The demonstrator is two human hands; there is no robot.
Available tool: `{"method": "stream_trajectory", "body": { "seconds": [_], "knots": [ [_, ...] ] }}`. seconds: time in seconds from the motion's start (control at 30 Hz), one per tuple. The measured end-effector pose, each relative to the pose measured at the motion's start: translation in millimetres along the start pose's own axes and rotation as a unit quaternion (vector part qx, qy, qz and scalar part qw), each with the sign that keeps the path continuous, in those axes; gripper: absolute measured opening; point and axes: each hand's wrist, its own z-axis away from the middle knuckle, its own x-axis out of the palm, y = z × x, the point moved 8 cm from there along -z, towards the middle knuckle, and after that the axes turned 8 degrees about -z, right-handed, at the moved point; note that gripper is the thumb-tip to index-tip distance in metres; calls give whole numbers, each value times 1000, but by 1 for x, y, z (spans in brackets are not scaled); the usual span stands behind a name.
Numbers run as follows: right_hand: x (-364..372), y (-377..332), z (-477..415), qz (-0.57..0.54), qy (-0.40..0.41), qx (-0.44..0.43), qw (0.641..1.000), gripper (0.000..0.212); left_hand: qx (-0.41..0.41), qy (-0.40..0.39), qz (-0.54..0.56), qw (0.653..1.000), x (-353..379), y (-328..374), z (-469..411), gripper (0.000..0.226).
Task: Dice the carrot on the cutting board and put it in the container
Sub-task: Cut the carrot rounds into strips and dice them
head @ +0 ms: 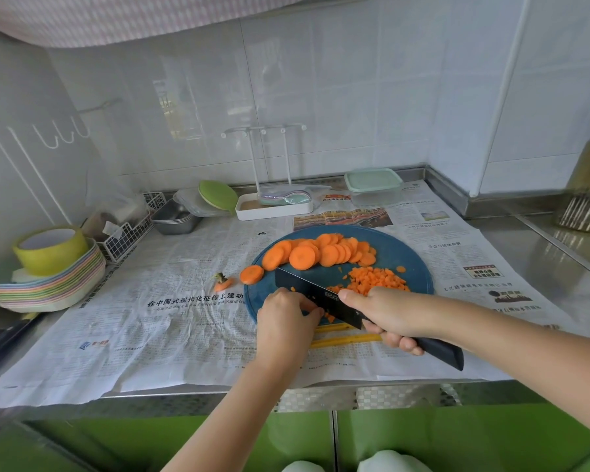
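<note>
The right hand [392, 315] grips the knife [312, 294]. The left hand [286, 318] curls over carrot bits [329, 316] at the board's [409, 253] lower edge. The board's right side is bare.

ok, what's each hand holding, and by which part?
Right hand grips the knife by its handle, forefinger on the blade. Left hand holds down carrot pieces under curled fingertips, mostly hidden.

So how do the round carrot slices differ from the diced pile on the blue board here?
The carrot slices are whole flat discs; the diced pile is small bits. The carrot slices overlap in a row along the far side of the cutting board; the diced pile is heaped at the right, close to the knife in the right hand. Shared: both are orange carrot on the board, neither yet in the lidded container.
</note>
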Motion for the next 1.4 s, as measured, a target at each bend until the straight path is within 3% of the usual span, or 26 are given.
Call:
{"method": "stream_trajectory", "body": {
  "seconds": [0.2,0.37,0.53,0.77,1.0,1.13,1.4],
  "knots": [
    [-26,8,0,-24,-7,0,1000,63,4,-9,1,1000,3,2,-1,10],
    [-33,8,-5,29,21,-14,999,62,7,-19,5,1000,9,10,-12,10],
    [-37,4,-3,93,76,-75,990,62,-27,-31,29,999,18,15,-18,22],
    [-37,2,-1,97,104,-138,980,58,-62,-20,25,998,24,33,-10,11],
    [-64,28,-10,-43,-14,-60,997,62,-60,-25,108,992,30,48,-14,5],
    [-81,29,0,-119,-47,-60,990,62,-51,-36,81,995,19,42,-23,5],
    [-82,69,18,-53,-152,31,986,65,-75,-65,7,995,-1,7,-32,19]
  ]
}}
